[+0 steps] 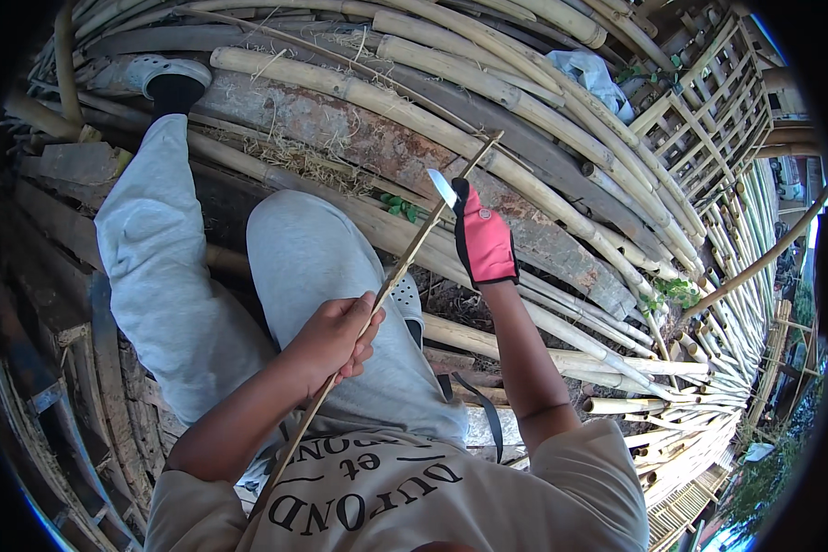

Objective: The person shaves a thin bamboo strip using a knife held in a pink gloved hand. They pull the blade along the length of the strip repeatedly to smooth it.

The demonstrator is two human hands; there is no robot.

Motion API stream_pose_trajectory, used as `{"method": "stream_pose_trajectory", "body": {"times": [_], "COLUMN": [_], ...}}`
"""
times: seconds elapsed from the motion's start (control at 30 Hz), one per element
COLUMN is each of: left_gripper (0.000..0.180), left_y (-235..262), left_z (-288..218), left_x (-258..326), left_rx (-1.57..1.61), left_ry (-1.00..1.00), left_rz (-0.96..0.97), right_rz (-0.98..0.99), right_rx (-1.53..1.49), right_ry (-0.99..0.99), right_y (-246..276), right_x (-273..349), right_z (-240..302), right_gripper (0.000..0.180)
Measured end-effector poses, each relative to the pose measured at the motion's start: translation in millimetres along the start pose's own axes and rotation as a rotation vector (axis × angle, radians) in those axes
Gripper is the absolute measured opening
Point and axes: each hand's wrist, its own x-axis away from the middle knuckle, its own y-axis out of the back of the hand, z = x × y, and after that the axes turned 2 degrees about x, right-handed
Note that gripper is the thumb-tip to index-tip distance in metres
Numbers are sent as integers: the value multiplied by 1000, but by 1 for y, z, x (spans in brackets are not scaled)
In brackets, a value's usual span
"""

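A long, thin bamboo strip runs slantwise from beside my body, over my raised knee, toward the bamboo poles ahead. My bare left hand is closed round it near its middle. In a pink and black glove, my right hand grips a knife, its handle hidden by the fingers. The knife's pale blade points up and left and lies against or very close to the strip near its far part; I cannot tell whether it cuts in.
Long bamboo poles lie stacked ahead and to the right. A weathered plank with dry shavings lies among them. At the upper right are a woven bamboo lattice and a pale plastic bag. Dark timber is on the left.
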Motion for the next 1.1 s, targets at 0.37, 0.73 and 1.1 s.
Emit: {"method": "stream_pose_trajectory", "body": {"times": [0.37,0.73,1.1], "left_gripper": [38,37,36], "left_y": [-14,-7,-20], "left_z": [5,14,15], "left_x": [2,4,5], "left_rx": [9,32,-8], "left_ry": [-9,-30,-29], "left_rz": [-34,-65,-48], "right_rz": [-154,-134,-65], "right_rx": [88,35,92], "right_ry": [-3,225,-179], "right_y": [-21,-32,5], "right_x": [43,64,37], "right_z": [18,29,18], "right_gripper": [71,42,51]}}
